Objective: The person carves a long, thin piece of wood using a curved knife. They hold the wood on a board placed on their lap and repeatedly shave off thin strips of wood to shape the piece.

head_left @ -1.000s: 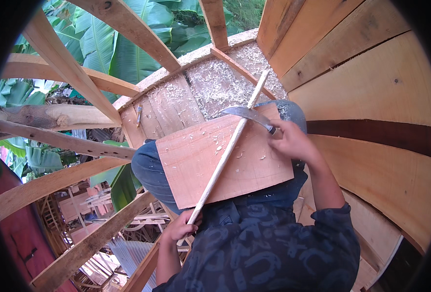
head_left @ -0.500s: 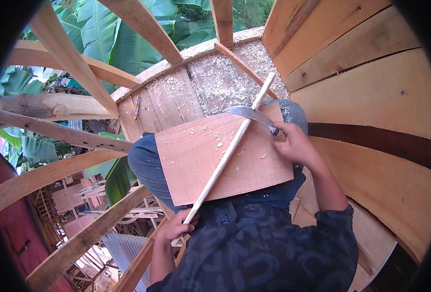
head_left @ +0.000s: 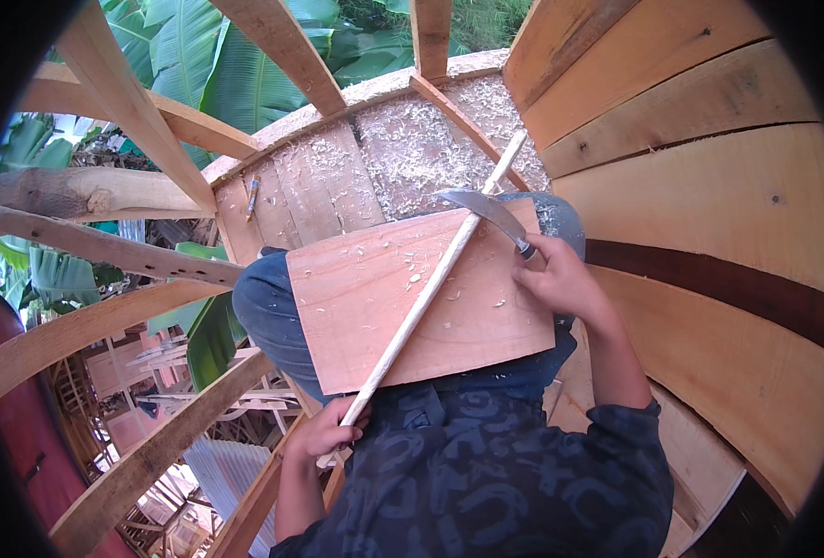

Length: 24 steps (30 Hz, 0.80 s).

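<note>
A long pale wooden stick [head_left: 421,299] slants across a flat wooden board [head_left: 356,298] that lies over my lap. Near the stick's lower end, my left hand [head_left: 326,430] is closed round it. My right hand [head_left: 561,277] grips the handle of a curved knife [head_left: 491,212] at the board's right side. The knife's blade crosses the stick toward its upper end and looks to be against it. Small shavings [head_left: 416,277] are scattered on the board.
Wood shavings [head_left: 403,158] cover much of the plank floor ahead. A small tube-shaped object [head_left: 252,199] lies at the floor's left. Wooden beams [head_left: 133,102] stand at the left, with banana leaves [head_left: 254,79] beyond. A plank wall [head_left: 691,186] rises close on my right.
The whole view has shifted slightly. Both hands keep their grips, and the knife stays across the upper part of the stick with hardly any movement.
</note>
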Available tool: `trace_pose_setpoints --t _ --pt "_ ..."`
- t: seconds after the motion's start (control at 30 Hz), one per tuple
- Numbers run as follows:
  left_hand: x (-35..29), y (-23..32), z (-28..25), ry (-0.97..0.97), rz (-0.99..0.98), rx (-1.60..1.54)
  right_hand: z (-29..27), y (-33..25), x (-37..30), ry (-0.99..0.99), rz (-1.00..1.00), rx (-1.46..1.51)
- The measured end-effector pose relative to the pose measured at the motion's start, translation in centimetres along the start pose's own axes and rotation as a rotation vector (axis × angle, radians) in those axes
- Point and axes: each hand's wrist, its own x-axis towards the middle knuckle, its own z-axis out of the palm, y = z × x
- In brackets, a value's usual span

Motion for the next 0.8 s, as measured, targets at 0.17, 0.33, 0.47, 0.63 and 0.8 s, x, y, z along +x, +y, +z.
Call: trace_pose_setpoints --t 0.17,0.33,0.47,0.63,0.8 --pt "0.0 -0.1 -0.3 -0.029 0.025 -0.018 0.1 -0.4 -0.4 0.070 0.031 0.054" --pt "0.6 -1.4 -0.8 -0.054 0.074 -0.030 -0.2 0.2 -1.2 -0.027 -0.110 0.060" --pt "0.1 -1.2 -0.8 -0.069 0.063 -0.019 -0.1 0.3 0.0 -0.003 -0.115 0.002" --pt "0.1 0.1 -0.4 -0.072 0.027 -0.031 3.2 -0.6 -1.6 -0.142 -0.209 -0.006" --pt "0.5 0.4 0.2 0.012 0.024 0.034 -0.9 -1.1 -0.1 -0.083 -0.048 -0.003"
